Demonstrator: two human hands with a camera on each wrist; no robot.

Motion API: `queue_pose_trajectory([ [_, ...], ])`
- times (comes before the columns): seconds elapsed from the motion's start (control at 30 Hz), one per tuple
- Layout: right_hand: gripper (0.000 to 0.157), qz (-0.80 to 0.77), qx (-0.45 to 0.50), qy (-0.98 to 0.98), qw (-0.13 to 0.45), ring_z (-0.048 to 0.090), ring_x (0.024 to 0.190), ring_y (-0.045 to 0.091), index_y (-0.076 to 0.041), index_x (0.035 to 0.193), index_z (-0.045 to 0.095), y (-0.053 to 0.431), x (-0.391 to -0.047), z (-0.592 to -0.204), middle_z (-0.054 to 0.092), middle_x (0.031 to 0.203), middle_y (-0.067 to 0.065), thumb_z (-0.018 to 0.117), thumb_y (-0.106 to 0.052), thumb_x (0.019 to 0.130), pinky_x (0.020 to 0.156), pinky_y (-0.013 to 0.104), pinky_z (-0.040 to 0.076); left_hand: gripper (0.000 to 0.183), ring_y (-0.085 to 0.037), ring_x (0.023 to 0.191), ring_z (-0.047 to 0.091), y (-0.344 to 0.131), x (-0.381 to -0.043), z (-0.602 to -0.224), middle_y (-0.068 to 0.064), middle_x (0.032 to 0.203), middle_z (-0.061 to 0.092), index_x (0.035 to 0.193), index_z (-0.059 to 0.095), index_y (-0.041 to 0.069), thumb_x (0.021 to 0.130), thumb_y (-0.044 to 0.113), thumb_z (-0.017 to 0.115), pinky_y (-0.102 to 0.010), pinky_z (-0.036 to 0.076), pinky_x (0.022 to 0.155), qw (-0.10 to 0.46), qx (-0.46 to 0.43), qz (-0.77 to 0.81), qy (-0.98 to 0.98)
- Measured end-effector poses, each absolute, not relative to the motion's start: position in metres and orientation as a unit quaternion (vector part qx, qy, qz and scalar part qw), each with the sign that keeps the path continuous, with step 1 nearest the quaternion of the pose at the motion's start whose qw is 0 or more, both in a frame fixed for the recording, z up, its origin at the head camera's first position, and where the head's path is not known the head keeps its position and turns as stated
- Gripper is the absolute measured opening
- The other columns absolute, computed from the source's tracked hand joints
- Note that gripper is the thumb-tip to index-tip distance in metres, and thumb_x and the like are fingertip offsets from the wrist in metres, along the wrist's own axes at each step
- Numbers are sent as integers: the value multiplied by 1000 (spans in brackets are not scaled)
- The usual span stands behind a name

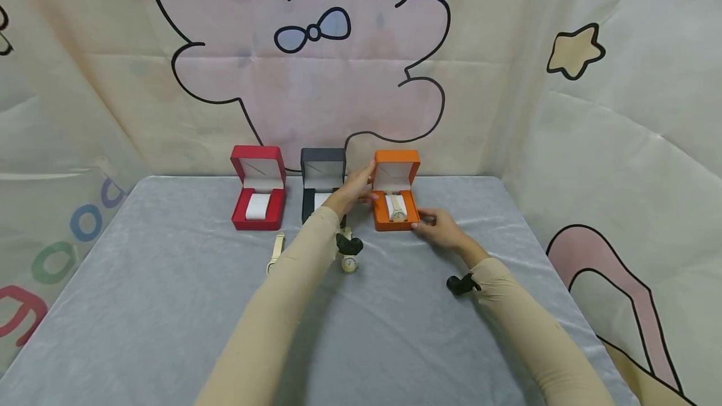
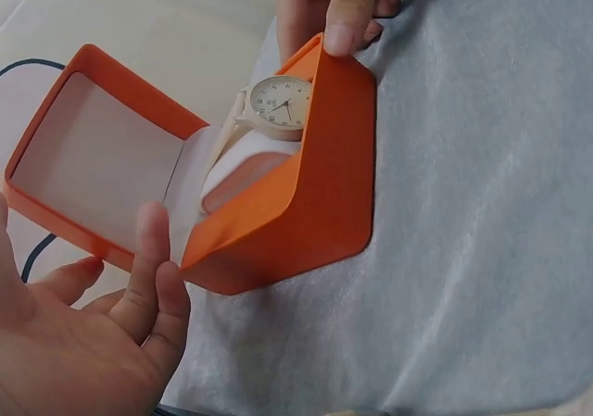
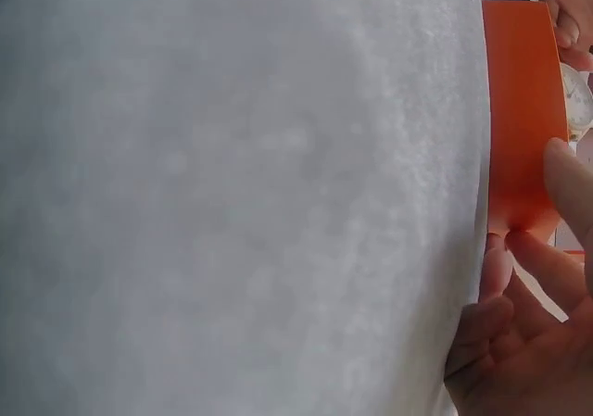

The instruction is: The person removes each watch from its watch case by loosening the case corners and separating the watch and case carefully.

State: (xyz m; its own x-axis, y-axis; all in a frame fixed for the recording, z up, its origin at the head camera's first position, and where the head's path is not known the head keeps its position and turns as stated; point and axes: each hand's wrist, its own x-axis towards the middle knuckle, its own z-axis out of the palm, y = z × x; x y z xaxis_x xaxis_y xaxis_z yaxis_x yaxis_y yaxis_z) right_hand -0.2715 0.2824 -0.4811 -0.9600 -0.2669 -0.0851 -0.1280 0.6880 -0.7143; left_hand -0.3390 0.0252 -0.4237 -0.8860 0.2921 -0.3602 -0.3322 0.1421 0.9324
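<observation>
The orange watch box (image 1: 385, 225) stands with its lid (image 1: 418, 165) raised. Inside, a cream-strapped watch (image 2: 278, 104) with a round dial sits around a white cushion (image 2: 243, 168). At the box's left side is my left hand (image 1: 355, 188), its fingers extended by the lid's edge; the left wrist view shows its fingertips (image 2: 153, 221) close to the lid and hinge. My right hand (image 1: 442, 230) holds the front right corner, thumb (image 3: 567, 180) on the front rim and other fingers at the side.
To the left stand a dark grey watch box (image 1: 308, 202) and a red watch box (image 1: 256, 225), lids up, with white cushions. Two more watches lie on the grey cloth, one (image 1: 349, 264) before the dark box, another (image 1: 278, 247) partly behind my left sleeve. A printed curtain (image 1: 479, 111) hangs behind.
</observation>
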Motion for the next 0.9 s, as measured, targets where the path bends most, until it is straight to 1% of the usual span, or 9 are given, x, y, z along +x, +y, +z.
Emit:
queue_pose_trajectory([
  [0.13,60,-401,-124,904,84,65,107,34,4,150,43,284,-271,-481,56,141,30,65,-19,99,85,34,55,79,-22,86,69,22,-338,-422,-12,163,36,162,24,19,101,68,33,-45,47,110,240,-15,652,719],
  [0.3,61,-469,-132,870,80,64,77,23,3,153,38,284,-268,-473,56,133,37,63,-7,99,59,24,50,75,-26,98,71,20,-336,-421,-12,163,36,162,25,20,102,65,31,-45,47,110,242,-6,649,721],
  [0.37,60,-478,-136,864,78,68,87,31,2,153,39,284,-268,-472,53,137,37,63,-6,99,65,23,52,73,-29,103,70,19,-336,-421,-12,163,37,162,25,19,103,63,31,-46,47,110,241,0,649,722],
  [0.43,57,-476,-138,865,82,66,107,40,1,152,41,284,-268,-472,50,143,35,62,-7,99,77,28,56,72,-31,106,69,18,-335,-421,-11,163,37,162,26,20,104,62,31,-46,48,109,240,5,647,724],
  [0.5,55,-467,-137,870,85,55,130,45,-1,151,44,284,-270,-472,48,149,32,63,-10,100,93,34,54,71,-32,106,69,16,-335,-422,-11,163,38,162,26,19,105,60,33,-46,48,109,238,9,649,723],
  [0.57,54,-462,-134,872,91,49,137,45,-4,151,46,287,-274,-477,46,152,29,63,-12,100,99,37,52,71,-33,107,69,14,-333,-422,-10,162,39,161,27,18,105,60,34,-46,48,109,234,13,650,723],
  [0.67,55,-464,-128,870,105,56,129,44,-6,152,45,288,-274,-477,45,152,30,62,-14,101,84,29,54,72,-34,108,69,12,-331,-423,-10,161,41,161,29,15,104,60,36,-46,48,110,227,19,650,725],
  [0.77,56,-468,-127,867,116,64,112,35,-6,153,43,289,-275,-478,46,150,31,62,-14,101,68,24,51,71,-33,110,69,10,-328,-424,-12,157,45,159,33,13,104,58,39,-46,49,108,215,28,642,735],
  [0.9,57,-472,-127,864,118,63,92,21,-6,152,44,290,-276,-479,48,148,33,64,-13,100,60,23,47,62,-32,113,69,10,-325,-427,-11,154,49,154,41,12,106,50,44,-48,49,107,194,50,628,752],
])
